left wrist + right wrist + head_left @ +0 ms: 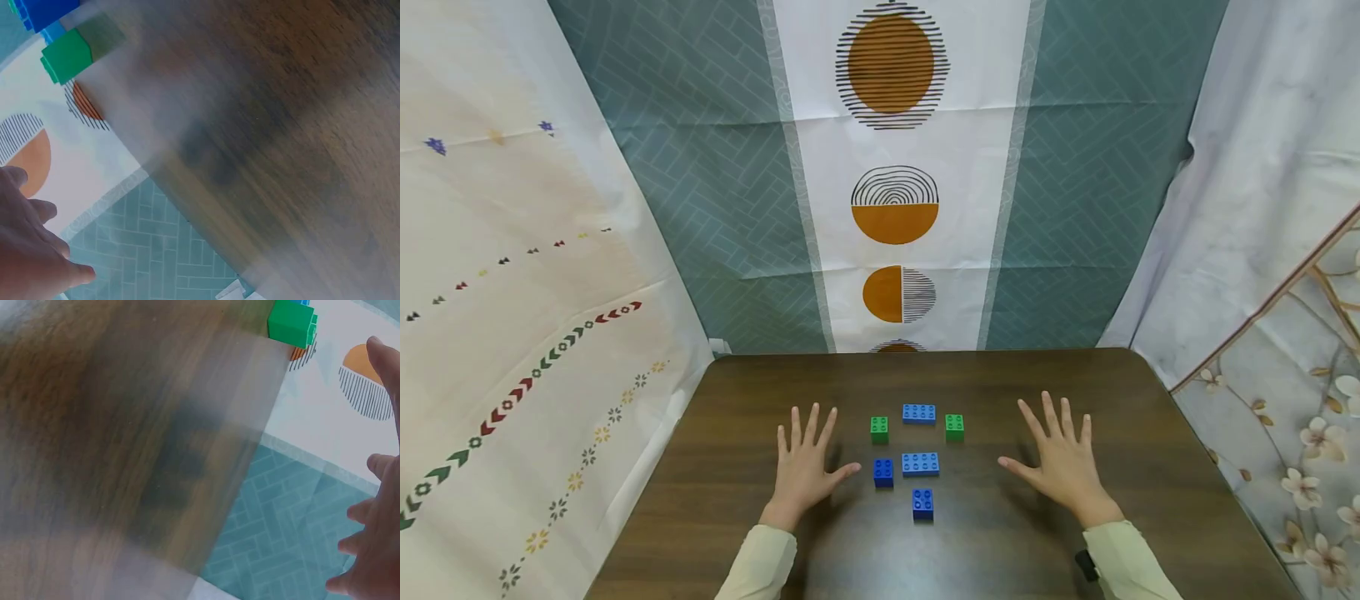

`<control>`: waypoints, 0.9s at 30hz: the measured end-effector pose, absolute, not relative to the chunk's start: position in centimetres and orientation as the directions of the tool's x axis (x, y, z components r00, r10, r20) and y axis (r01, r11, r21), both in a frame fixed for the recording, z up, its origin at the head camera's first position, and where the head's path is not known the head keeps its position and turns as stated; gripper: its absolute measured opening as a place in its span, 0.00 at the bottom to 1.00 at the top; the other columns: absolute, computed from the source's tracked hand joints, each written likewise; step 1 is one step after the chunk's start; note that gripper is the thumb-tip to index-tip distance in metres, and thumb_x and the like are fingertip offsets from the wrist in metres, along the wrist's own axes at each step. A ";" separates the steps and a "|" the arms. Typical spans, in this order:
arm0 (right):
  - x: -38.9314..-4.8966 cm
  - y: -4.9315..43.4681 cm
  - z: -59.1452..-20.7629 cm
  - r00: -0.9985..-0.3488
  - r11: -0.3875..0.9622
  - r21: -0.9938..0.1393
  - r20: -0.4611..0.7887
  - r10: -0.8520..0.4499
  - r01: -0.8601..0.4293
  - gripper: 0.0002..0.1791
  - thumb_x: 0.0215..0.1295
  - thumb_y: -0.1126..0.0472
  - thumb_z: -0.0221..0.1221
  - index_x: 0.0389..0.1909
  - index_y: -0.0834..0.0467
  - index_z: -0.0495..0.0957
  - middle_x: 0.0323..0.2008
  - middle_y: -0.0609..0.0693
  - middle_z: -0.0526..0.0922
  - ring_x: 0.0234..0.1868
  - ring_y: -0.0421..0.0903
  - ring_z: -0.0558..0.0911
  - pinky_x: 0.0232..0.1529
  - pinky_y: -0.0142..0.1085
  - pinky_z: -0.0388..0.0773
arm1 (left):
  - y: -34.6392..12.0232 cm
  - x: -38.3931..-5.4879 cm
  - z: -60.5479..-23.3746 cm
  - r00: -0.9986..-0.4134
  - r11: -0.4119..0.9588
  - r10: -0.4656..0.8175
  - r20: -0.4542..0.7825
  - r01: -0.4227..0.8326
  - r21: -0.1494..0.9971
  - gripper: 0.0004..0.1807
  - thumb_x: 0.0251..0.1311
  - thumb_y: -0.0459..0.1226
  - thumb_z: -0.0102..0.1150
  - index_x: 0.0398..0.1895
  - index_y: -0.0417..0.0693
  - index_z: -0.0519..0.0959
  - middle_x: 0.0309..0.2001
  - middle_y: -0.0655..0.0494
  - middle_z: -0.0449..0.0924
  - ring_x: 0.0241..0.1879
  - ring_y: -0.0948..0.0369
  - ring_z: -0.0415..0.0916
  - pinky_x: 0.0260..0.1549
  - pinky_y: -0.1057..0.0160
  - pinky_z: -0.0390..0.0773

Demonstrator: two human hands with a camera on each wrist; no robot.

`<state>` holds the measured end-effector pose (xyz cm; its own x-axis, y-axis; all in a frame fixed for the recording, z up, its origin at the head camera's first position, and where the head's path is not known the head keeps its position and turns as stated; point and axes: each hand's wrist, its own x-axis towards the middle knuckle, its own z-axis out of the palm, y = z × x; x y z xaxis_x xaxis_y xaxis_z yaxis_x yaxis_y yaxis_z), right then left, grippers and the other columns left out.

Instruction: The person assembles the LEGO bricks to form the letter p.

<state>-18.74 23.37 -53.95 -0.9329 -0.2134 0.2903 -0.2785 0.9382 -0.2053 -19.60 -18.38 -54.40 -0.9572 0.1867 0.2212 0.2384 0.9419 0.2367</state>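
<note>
My left hand, fingers spread, is over the table left of a group of toy bricks and holds nothing. On the other side my right hand is spread likewise, also holding nothing. Between them lie a left green brick, a right green brick, a far light blue brick and a nearer light blue brick. Two smaller dark blue bricks lie closer to me, one at left and one in front. The left wrist view shows a green brick; another green brick appears in the right wrist view.
The bricks sit on a dark brown wooden table. Behind its far edge hangs a teal and white cloth with orange circles. Patterned pale cloths hang at the left and right.
</note>
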 end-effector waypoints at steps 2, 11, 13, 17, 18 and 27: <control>-18.8 23.1 -53.7 -0.930 0.936 -0.207 0.294 -0.219 -0.286 0.57 0.53 0.27 0.57 0.77 0.44 0.42 0.75 0.62 0.38 0.73 0.66 0.36 0.65 0.69 0.29 | -18.3 -19.7 -54.4 -0.956 0.938 0.189 0.225 0.244 0.247 0.55 0.47 0.66 0.62 0.76 0.56 0.52 0.76 0.45 0.41 0.73 0.39 0.27 0.66 0.32 0.31; -19.2 22.0 -52.8 -0.923 0.926 -0.221 0.305 -0.233 -0.306 0.55 0.53 0.27 0.58 0.76 0.47 0.47 0.75 0.61 0.43 0.74 0.64 0.40 0.68 0.64 0.25 | -17.5 -19.9 -54.3 -0.947 0.937 0.234 0.221 0.280 0.207 0.56 0.47 0.67 0.62 0.76 0.57 0.51 0.76 0.46 0.41 0.74 0.40 0.29 0.67 0.34 0.36; -19.4 21.7 -52.7 -0.918 0.918 -0.235 0.319 -0.237 -0.319 0.55 0.53 0.28 0.59 0.76 0.48 0.48 0.75 0.62 0.46 0.74 0.64 0.41 0.68 0.63 0.26 | -17.3 -19.9 -54.1 -0.944 0.936 0.243 0.223 0.288 0.200 0.56 0.46 0.67 0.62 0.76 0.57 0.51 0.76 0.45 0.43 0.73 0.40 0.31 0.67 0.33 0.38; -19.6 20.9 -52.5 -0.904 0.902 -0.257 0.349 -0.248 -0.347 0.55 0.53 0.30 0.61 0.75 0.49 0.49 0.74 0.62 0.50 0.74 0.63 0.43 0.69 0.62 0.28 | -16.7 -19.8 -53.7 -0.940 0.931 0.257 0.225 0.303 0.202 0.56 0.46 0.67 0.62 0.76 0.55 0.53 0.75 0.43 0.46 0.73 0.39 0.33 0.67 0.34 0.40; -19.7 20.7 -52.5 -0.901 0.898 -0.261 0.354 -0.252 -0.354 0.54 0.53 0.30 0.61 0.75 0.49 0.50 0.74 0.62 0.51 0.74 0.63 0.43 0.69 0.62 0.28 | -16.6 -19.8 -53.7 -0.938 0.930 0.262 0.226 0.308 0.200 0.56 0.46 0.67 0.62 0.76 0.55 0.53 0.75 0.43 0.46 0.73 0.39 0.34 0.67 0.34 0.40; -19.8 18.7 -52.8 -0.882 0.855 -0.314 0.373 -0.288 -0.412 0.54 0.52 0.36 0.65 0.75 0.51 0.51 0.73 0.59 0.55 0.72 0.65 0.52 0.67 0.66 0.44 | -15.8 -19.7 -53.8 -0.917 0.893 0.298 0.264 0.366 0.261 0.58 0.45 0.64 0.67 0.76 0.54 0.52 0.75 0.43 0.48 0.74 0.43 0.36 0.68 0.37 0.42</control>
